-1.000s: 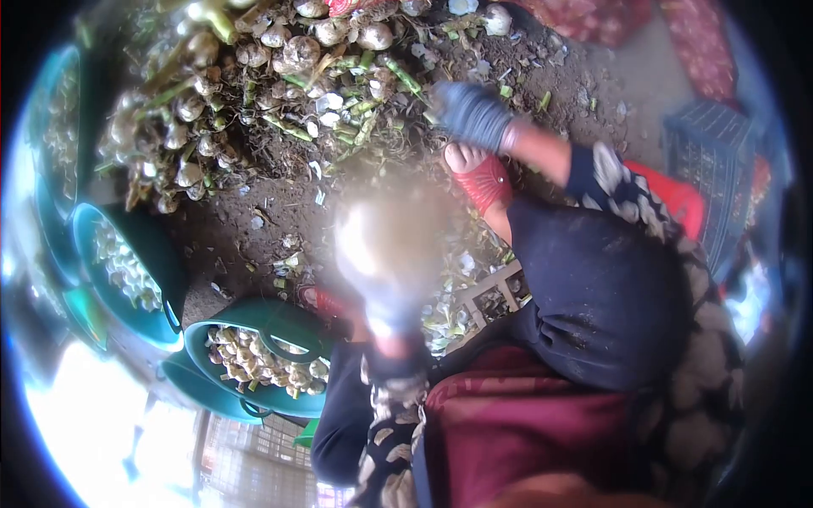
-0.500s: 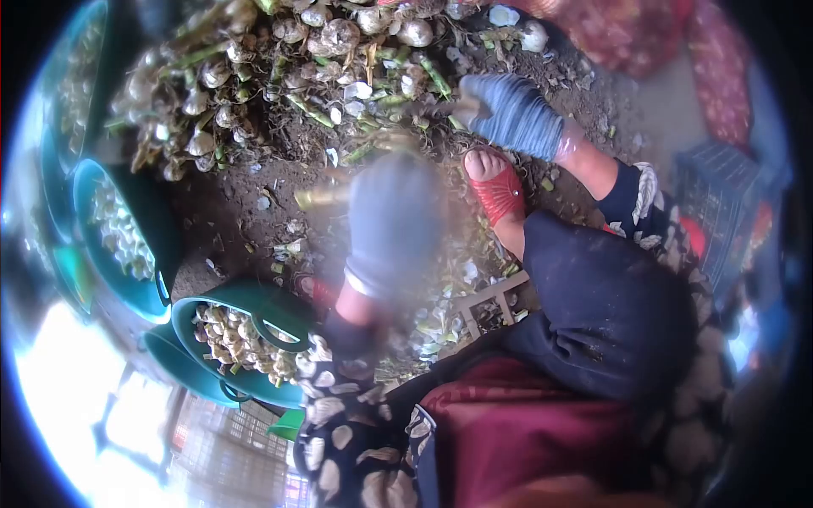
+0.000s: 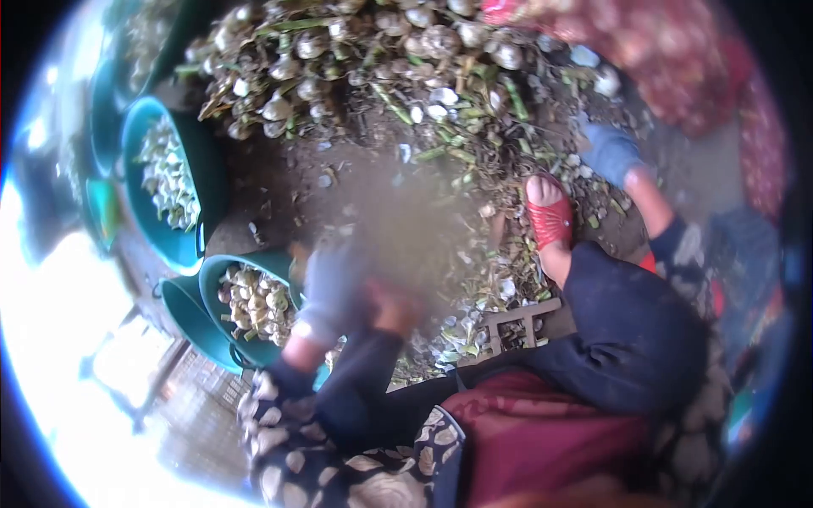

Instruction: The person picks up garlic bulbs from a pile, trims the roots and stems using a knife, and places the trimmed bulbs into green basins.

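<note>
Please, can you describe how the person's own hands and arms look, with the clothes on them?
The left hand and right hand wear blue-grey gloves; the left glove has a paler cuff. The sleeves are dark with large, rounded beige shapes and plain dark ends. Blur hides the gloves' finer texture.

Garlic-sorting area, heaped bulbs (image 3: 312, 44), filled tubs (image 3: 131, 182)

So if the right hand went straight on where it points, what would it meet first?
The right hand would probably meet the loose scraps at the edge of the garlic heap, though its height above them is unclear.
</note>
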The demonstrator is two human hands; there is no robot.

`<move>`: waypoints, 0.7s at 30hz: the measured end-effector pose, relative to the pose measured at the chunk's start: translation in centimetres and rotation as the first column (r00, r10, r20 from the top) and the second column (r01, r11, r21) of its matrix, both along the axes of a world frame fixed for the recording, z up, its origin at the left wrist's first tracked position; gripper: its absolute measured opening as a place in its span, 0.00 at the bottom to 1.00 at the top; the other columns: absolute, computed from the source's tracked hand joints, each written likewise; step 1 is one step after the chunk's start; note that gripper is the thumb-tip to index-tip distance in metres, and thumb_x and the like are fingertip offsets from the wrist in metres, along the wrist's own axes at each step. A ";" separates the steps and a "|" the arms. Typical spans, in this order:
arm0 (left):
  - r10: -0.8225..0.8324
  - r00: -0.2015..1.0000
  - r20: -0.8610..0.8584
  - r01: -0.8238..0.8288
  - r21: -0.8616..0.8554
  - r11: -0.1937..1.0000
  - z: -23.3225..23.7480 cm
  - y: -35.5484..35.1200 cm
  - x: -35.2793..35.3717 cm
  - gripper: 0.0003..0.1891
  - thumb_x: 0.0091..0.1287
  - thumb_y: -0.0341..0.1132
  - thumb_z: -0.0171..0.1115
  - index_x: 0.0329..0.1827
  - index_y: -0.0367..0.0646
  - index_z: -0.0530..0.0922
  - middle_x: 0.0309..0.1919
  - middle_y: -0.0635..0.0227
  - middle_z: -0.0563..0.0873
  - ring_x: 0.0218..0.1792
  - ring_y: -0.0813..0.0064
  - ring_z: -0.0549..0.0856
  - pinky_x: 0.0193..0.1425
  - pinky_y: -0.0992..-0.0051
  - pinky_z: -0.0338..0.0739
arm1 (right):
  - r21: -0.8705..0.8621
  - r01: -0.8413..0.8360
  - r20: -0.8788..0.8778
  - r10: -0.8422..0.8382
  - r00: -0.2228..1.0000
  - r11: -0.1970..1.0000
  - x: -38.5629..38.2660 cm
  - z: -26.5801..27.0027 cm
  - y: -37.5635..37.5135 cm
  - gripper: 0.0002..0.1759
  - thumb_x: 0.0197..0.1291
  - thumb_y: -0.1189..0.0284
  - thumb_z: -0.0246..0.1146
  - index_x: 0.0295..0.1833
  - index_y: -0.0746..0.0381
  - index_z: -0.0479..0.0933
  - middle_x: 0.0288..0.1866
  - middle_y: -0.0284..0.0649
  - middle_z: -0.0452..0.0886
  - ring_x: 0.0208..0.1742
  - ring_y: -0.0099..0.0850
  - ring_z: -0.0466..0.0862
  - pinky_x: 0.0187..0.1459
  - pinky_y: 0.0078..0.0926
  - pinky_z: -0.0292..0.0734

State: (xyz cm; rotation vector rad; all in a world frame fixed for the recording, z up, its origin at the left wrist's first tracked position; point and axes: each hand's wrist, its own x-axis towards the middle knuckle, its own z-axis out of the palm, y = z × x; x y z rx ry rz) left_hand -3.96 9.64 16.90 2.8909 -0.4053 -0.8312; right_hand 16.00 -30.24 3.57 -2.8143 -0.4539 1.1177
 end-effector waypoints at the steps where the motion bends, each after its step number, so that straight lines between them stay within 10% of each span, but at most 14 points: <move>1: 0.150 0.950 -0.273 -0.133 0.081 0.988 2.2 2.8 -1.6 0.12 0.52 0.40 0.63 0.39 0.51 0.82 0.34 0.61 0.80 0.38 0.60 0.80 0.42 0.65 0.73 | 0.044 0.002 0.007 -0.003 1.000 0.999 -0.5 -0.2 -0.8 0.13 0.56 0.67 0.58 0.40 0.66 0.75 0.37 0.55 0.80 0.42 0.46 0.81 0.41 0.37 0.77; 4: 0.475 0.627 -0.617 -0.335 0.337 0.880 6.2 8.6 -4.0 0.17 0.57 0.51 0.63 0.39 0.48 0.83 0.37 0.54 0.83 0.34 0.56 0.84 0.42 0.65 0.77 | 0.161 -0.040 0.016 0.038 0.999 0.986 -1.8 0.9 0.0 0.13 0.54 0.68 0.60 0.40 0.67 0.74 0.37 0.54 0.80 0.42 0.48 0.81 0.42 0.38 0.76; 7: 0.652 0.587 -0.479 -0.755 -0.034 0.655 2.7 12.3 -3.8 0.18 0.60 0.43 0.64 0.45 0.38 0.79 0.39 0.62 0.84 0.39 0.75 0.83 0.45 0.74 0.76 | 0.310 0.034 -0.067 -0.014 0.998 0.950 -2.6 -2.4 0.8 0.14 0.51 0.70 0.63 0.40 0.68 0.73 0.39 0.52 0.81 0.43 0.49 0.80 0.44 0.38 0.76; 8: 0.695 0.390 -0.604 -0.920 -0.226 0.320 1.9 11.3 -0.8 0.17 0.62 0.36 0.63 0.50 0.36 0.76 0.41 0.68 0.83 0.42 0.80 0.80 0.48 0.77 0.74 | 0.337 0.052 -0.078 -0.027 0.997 0.940 -2.3 -2.5 1.2 0.15 0.51 0.70 0.63 0.41 0.69 0.73 0.40 0.52 0.81 0.43 0.48 0.80 0.44 0.37 0.76; 10: 0.713 0.632 -0.304 -0.747 -0.485 0.455 -4.8 12.2 3.0 0.21 0.61 0.36 0.63 0.56 0.37 0.71 0.46 0.68 0.78 0.46 0.80 0.77 0.52 0.78 0.71 | 0.377 0.095 -0.111 -0.057 0.992 0.921 -2.2 -2.3 1.9 0.15 0.51 0.70 0.63 0.42 0.69 0.73 0.41 0.52 0.81 0.44 0.47 0.81 0.45 0.36 0.76; 13: 0.406 0.771 0.491 -0.421 -0.085 0.903 -8.9 9.8 12.6 0.38 0.50 0.50 0.69 0.60 0.38 0.66 0.58 0.53 0.72 0.57 0.58 0.73 0.61 0.64 0.66 | 0.310 0.108 -0.163 -0.059 0.985 0.945 -1.6 -1.8 2.1 0.18 0.51 0.71 0.63 0.47 0.69 0.73 0.43 0.53 0.81 0.45 0.44 0.81 0.45 0.34 0.76; 15: 0.473 0.753 0.458 -0.591 0.155 0.792 -11.2 8.9 17.3 0.44 0.47 0.57 0.68 0.62 0.39 0.64 0.63 0.52 0.68 0.64 0.55 0.65 0.66 0.60 0.60 | 0.318 0.157 -0.181 -0.102 0.978 0.935 -1.7 -1.8 1.9 0.19 0.51 0.71 0.63 0.48 0.69 0.73 0.43 0.53 0.81 0.46 0.44 0.81 0.45 0.33 0.76; 20: 0.783 0.594 0.187 -0.797 -0.001 0.604 -14.2 7.0 18.9 0.43 0.40 0.57 0.72 0.59 0.46 0.67 0.55 0.51 0.72 0.57 0.53 0.74 0.61 0.61 0.67 | 0.518 0.377 -0.275 -0.269 0.923 0.767 -3.9 -4.4 0.5 0.19 0.50 0.70 0.64 0.46 0.70 0.74 0.41 0.53 0.81 0.44 0.44 0.82 0.44 0.34 0.76; 21: 0.804 0.584 0.110 -0.801 -0.081 0.593 -14.4 6.8 18.5 0.42 0.41 0.56 0.72 0.59 0.46 0.67 0.54 0.51 0.73 0.55 0.52 0.76 0.59 0.62 0.69 | 0.301 0.121 -0.121 -0.088 0.989 0.946 -3.1 -3.8 0.0 0.20 0.49 0.68 0.65 0.44 0.71 0.74 0.40 0.55 0.80 0.43 0.46 0.81 0.44 0.35 0.76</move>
